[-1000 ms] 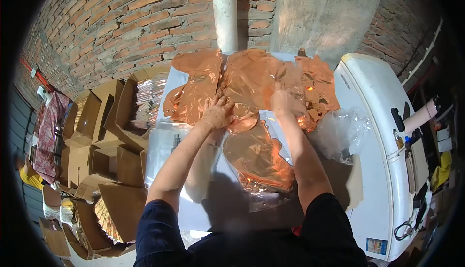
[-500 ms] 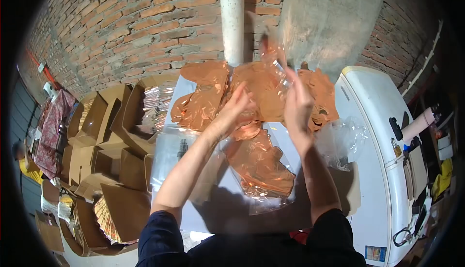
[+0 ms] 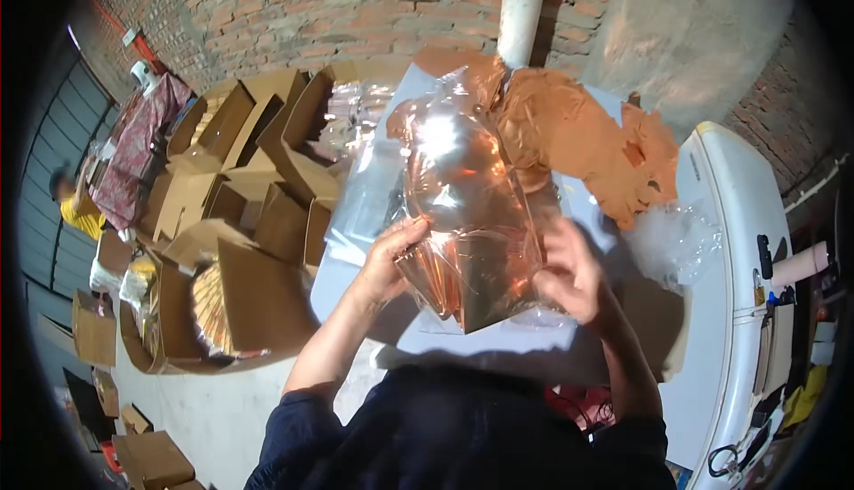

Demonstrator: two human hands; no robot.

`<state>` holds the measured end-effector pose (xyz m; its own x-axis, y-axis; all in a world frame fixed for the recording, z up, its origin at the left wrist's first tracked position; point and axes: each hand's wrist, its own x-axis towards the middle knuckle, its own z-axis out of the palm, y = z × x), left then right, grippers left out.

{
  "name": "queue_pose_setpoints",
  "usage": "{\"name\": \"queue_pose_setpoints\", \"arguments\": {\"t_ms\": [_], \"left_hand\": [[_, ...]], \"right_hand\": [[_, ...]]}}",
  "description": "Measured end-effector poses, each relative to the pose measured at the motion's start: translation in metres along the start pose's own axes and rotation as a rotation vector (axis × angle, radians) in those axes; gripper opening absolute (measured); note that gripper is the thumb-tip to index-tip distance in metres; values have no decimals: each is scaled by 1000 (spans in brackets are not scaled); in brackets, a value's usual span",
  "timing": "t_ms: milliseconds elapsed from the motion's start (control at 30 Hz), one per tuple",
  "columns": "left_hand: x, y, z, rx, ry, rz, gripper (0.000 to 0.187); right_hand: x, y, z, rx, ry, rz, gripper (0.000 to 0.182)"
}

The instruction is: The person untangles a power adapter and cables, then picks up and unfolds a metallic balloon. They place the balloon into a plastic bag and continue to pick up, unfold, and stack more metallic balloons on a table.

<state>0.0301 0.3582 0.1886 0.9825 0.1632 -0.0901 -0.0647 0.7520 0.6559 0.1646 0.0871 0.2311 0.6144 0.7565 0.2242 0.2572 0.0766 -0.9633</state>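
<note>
Holding a clear plastic bag of copper foil sheets (image 3: 467, 214) up off the white table (image 3: 356, 285), we have our left hand (image 3: 391, 263) pinching its lower left edge and our right hand (image 3: 569, 272) gripping the lower right edge, the two hands apart with the bag spanning the gap between them. The bag stands raised just above and beyond both hands, its upper part leaning away from us and catching a hard glare. Beyond the right hand, loose copper foil pieces (image 3: 578, 139) lie heaped on the table near a white pipe (image 3: 520, 5), and a crumpled clear bag (image 3: 676, 241) lies to the right of that hand, beside a white chest freezer (image 3: 743, 250). Off to the left of our left hand stand open cardboard boxes (image 3: 258, 179), some already holding shiny packs.

We judge the main risk to be slippage: the film looks slick and we hold it only by its lower edges, so the sheets inside could slide, bunch or crease. A loosened pinch on either side might let the bag tip and drop onto the table or past its left edge toward the boxes. We cannot tell whether the bag's mouth is sealed; if open, sheets could spill.
</note>
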Motion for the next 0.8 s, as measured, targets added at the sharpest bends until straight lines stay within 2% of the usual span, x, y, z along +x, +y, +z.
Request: {"name": "queue_pose_setpoints", "arguments": {"t_ms": [67, 100, 133, 200, 233, 300, 367, 567, 633, 667, 733, 800], "left_hand": [[-12, -5, -14, -14, 47, 8, 29], [-20, -9, -21, -19, 94, 13, 30], [-30, -13, -26, -24, 146, 14, 31], [-50, -17, -29, 166, 202, 37, 45], [-59, -16, -29, 282, 213, 26, 49], [-68, -13, -28, 412, 193, -27, 58], [-75, -10, -22, 521, 209, -88, 58], [-80, -15, -29, 577, 64, -74, 59], [-80, -20, -41, 607, 122, -170, 57], [-78, -21, -46, 625, 149, -214, 56], [-74, -28, -49, 564, 183, -190, 57], [-70, -25, -39, 583, 217, -218, 59]], "right_hand": [[-11, 9, 8, 134, -297, 312, 49], [-20, 20, 23, 112, -198, 237, 36], [-25, 22, 26, 27, -170, 225, 34], [-30, 17, 31, -140, -115, 207, 29], [-30, 13, 40, -78, 1, 182, 24], [-29, 25, 41, -111, 36, 189, 22], [-27, 28, 44, -83, 62, 175, 19], [-21, 36, 47, -87, 51, 236, 17], [-27, 59, 46, 10, 79, 291, 21], [-26, 60, 47, 26, 87, 241, 23], [-23, 61, 50, 55, 103, 147, 29], [-23, 61, 45, 61, 78, 214, 37]]}}
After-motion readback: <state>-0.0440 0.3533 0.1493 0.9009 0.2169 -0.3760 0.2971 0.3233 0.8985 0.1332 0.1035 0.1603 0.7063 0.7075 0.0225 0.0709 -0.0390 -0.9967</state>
